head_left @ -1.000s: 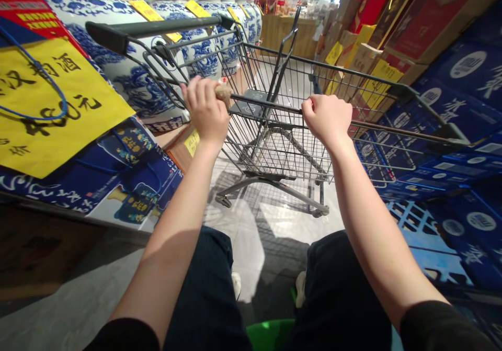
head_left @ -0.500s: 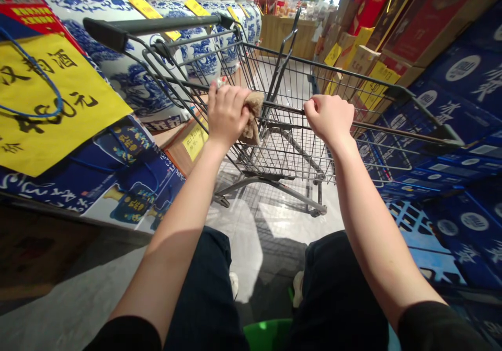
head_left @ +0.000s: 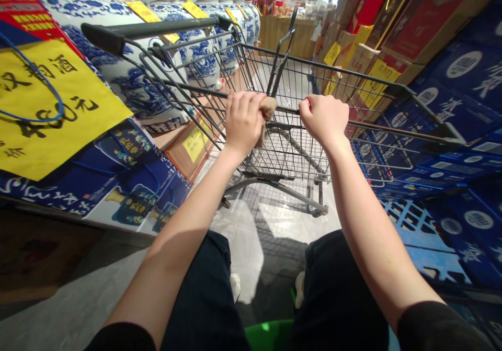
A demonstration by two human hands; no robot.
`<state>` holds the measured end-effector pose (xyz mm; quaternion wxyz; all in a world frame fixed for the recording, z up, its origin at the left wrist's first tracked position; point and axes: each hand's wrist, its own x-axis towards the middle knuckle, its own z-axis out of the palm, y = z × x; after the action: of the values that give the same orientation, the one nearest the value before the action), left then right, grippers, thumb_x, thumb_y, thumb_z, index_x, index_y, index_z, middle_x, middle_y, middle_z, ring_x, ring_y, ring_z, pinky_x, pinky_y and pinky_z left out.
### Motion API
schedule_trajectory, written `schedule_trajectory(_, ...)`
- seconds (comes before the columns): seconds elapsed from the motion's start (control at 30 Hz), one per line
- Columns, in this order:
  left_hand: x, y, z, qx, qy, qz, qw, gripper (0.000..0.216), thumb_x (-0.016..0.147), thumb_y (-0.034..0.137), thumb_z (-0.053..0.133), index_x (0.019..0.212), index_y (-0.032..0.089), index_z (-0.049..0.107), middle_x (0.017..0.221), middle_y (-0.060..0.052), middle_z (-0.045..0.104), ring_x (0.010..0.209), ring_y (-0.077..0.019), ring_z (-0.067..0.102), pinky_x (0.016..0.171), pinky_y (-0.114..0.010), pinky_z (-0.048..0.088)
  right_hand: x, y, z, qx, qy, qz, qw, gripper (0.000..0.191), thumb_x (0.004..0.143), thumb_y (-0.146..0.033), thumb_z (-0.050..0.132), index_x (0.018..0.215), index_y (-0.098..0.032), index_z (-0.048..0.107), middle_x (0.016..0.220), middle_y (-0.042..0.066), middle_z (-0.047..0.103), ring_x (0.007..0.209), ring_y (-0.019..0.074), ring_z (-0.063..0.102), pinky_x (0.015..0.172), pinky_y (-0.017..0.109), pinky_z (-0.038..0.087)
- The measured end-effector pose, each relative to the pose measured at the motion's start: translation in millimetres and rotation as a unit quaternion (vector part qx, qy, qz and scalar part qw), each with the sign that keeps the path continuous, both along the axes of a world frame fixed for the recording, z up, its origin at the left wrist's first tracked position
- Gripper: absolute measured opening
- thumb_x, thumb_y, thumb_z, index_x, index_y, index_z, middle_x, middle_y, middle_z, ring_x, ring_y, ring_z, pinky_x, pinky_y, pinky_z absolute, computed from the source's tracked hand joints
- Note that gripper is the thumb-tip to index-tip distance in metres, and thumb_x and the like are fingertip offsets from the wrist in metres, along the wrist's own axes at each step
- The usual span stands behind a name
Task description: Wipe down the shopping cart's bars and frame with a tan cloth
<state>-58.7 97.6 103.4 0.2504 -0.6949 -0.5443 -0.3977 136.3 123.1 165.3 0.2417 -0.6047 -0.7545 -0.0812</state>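
The left hand is closed around a small tan, fuzzy cloth, pressing it onto the near top rim of a grey wire shopping cart. The cloth pokes out at the thumb side, toward the right hand. That hand sits just beside it, clenched in a fist on the same rim wire, apart from the cloth.

The cart stands side-on to the person. Its long axis runs left to right under both hands, with the black push handle beyond and to the left of the left hand and the front end well to the right of the right hand.

Blue-and-white porcelain jars and a yellow paper sign lie left of the left hand. Stacked blue cartons lie right of the right hand.
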Motion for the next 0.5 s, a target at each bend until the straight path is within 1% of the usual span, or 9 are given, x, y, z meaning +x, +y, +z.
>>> schedule_trajectory(0.1, 22, -3, 4.3, -0.024, 0.021, -0.034, 0.999, 0.05, 0.094, 0.019, 0.048, 0.143, 0.03, 0.052, 0.133, -0.007, 0.066, 0.136, -0.0315, 0.053, 0.128, -0.059, 0.028, 2, 0, 0.7, -0.004, -0.005, -0.006, 1.0, 0.042, 0.095, -0.034, 0.033, 0.093, -0.014, 0.07, 0.087, 0.016, 0.066, 0.084, 0.0258, 0.058, 0.075, 0.038, 0.033)
schedule_trajectory(0.17, 20, -1, 6.6, -0.04, 0.022, -0.049, 0.998, 0.047, 0.095, 0.021, 0.048, 0.14, 0.031, 0.054, 0.131, -0.006, 0.066, 0.136, -0.0309, 0.053, 0.129, -0.058, 0.026, 4, 1, 1.4, -0.004, -0.009, -0.01, 1.0, 0.041, 0.095, -0.035, 0.034, 0.093, -0.015, 0.07, 0.087, 0.016, 0.066, 0.084, 0.0254, 0.057, 0.075, 0.038, 0.034)
schedule_trajectory(0.2, 13, 1, 6.8, -0.045, 0.018, -0.052, 0.997, 0.044, 0.096, 0.023, 0.047, 0.139, 0.032, 0.054, 0.13, -0.005, 0.067, 0.136, -0.0307, 0.052, 0.129, -0.058, 0.024, 6, 1, 1.6, -0.004, -0.011, -0.012, 1.0, 0.041, 0.095, -0.035, 0.034, 0.092, -0.015, 0.07, 0.087, 0.015, 0.066, 0.084, 0.0251, 0.057, 0.074, 0.038, 0.034)
schedule_trajectory(0.23, 2, 4, 6.2, -0.048, 0.011, -0.053, 0.997, 0.042, 0.097, 0.025, 0.046, 0.137, 0.033, 0.055, 0.13, -0.004, 0.066, 0.137, -0.0305, 0.051, 0.13, -0.059, 0.022, 7, 2, 1.6, -0.004, -0.012, -0.013, 1.0, 0.041, 0.094, -0.035, 0.035, 0.092, -0.015, 0.07, 0.087, 0.015, 0.066, 0.083, 0.0247, 0.057, 0.074, 0.037, 0.033)
schedule_trajectory(0.3, -28, 11, 2.3, -0.043, -0.013, -0.037, 0.998, 0.038, 0.099, 0.028, 0.044, 0.135, 0.032, 0.055, 0.133, -0.003, 0.065, 0.14, -0.0292, 0.046, 0.131, -0.058, 0.016, 10, 3, 1.1, 0.0, -0.012, -0.011, 1.0, 0.04, 0.094, -0.035, 0.036, 0.091, -0.015, 0.07, 0.085, 0.014, 0.066, 0.082, 0.0239, 0.056, 0.073, 0.037, 0.033)
schedule_trajectory(0.37, -63, 19, -3.6, -0.025, -0.048, 0.004, 0.999, 0.037, 0.101, 0.03, 0.041, 0.137, 0.028, 0.051, 0.136, -0.001, 0.062, 0.144, -0.0244, 0.037, 0.133, -0.055, 0.006, 11, 4, -0.1, 0.01, -0.005, -0.005, 1.0, 0.039, 0.093, -0.035, 0.036, 0.089, -0.015, 0.07, 0.082, 0.014, 0.065, 0.081, 0.0232, 0.055, 0.072, 0.037, 0.033)
schedule_trajectory(0.43, -94, 25, -8.5, 0.009, -0.082, 0.063, 0.995, 0.035, 0.103, 0.032, 0.038, 0.136, 0.024, 0.047, 0.132, 0.001, 0.061, 0.146, -0.0199, 0.027, 0.132, -0.054, -0.004, 11, 4, -1.2, 0.021, 0.002, 0.0, 1.0, 0.04, 0.093, -0.035, 0.036, 0.088, -0.015, 0.07, 0.079, 0.013, 0.064, 0.079, 0.0228, 0.054, 0.072, 0.036, 0.032)
schedule_trajectory(0.5, -115, 26, -10.4, 0.013, -0.079, 0.096, 0.992, 0.033, 0.105, 0.033, 0.032, 0.135, 0.024, 0.044, 0.129, 0.003, 0.062, 0.148, -0.0164, 0.02, 0.131, -0.053, -0.008, 9, 4, -1.8, 0.023, 0.004, 0.002, 1.0, 0.04, 0.093, -0.035, 0.035, 0.087, -0.016, 0.07, 0.079, 0.013, 0.064, 0.079, 0.0228, 0.054, 0.071, 0.036, 0.033)
